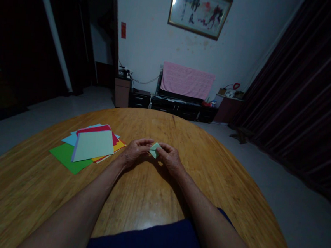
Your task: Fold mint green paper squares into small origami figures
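We are pinching folded pale-green paper point(155, 151) over bench point(208, 163) in grip of right hand point(171, 157); left hand point(134, 150) is curling at its edge, pinch unclear; coloured sheets point(94, 146) lying left; keeping edges matching, creasing firmly seems best

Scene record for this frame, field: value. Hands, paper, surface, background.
right_hand: pinching folded pale green paper, thumb on top
left_hand: fingers at the paper's left edge, contact unclear
held_item: folded pale green paper, small, diamond outline
paper_pile: beyond the left hand's outer side, fanned; pale green on top, red, light blue, orange, bright green showing
surface: round-edged wooden table
background: pink towel, framed picture
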`<state>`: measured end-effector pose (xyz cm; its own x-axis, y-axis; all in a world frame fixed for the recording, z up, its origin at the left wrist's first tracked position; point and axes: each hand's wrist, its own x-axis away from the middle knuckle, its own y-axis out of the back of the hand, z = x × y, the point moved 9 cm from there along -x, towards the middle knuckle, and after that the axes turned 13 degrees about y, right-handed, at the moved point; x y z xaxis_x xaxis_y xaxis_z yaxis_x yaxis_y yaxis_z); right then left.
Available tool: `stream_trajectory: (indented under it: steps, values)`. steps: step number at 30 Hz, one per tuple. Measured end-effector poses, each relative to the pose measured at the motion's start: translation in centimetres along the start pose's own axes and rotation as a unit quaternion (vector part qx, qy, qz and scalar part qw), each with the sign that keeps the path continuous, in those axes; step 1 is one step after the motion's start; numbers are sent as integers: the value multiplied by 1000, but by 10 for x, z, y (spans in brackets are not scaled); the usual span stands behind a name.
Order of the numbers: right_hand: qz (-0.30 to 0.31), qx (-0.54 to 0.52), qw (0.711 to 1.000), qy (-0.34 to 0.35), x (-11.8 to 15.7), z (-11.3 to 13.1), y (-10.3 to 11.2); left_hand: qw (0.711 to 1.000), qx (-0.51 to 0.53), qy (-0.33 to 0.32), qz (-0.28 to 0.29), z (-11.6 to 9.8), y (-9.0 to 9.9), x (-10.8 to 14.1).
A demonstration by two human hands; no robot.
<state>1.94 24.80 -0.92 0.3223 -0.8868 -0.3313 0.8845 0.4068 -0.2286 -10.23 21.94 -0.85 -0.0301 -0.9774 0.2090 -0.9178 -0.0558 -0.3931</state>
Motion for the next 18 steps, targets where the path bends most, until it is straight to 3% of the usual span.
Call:
stream_trajectory:
  steps: [5,18]
  values:
    - [-13,-35,999,-9,6,9,-8,999,13,19,33,4,6,-6]
    - [29,-7,1000,-2,2,3,-6,1000,-8,8,-8,4,4,-3]
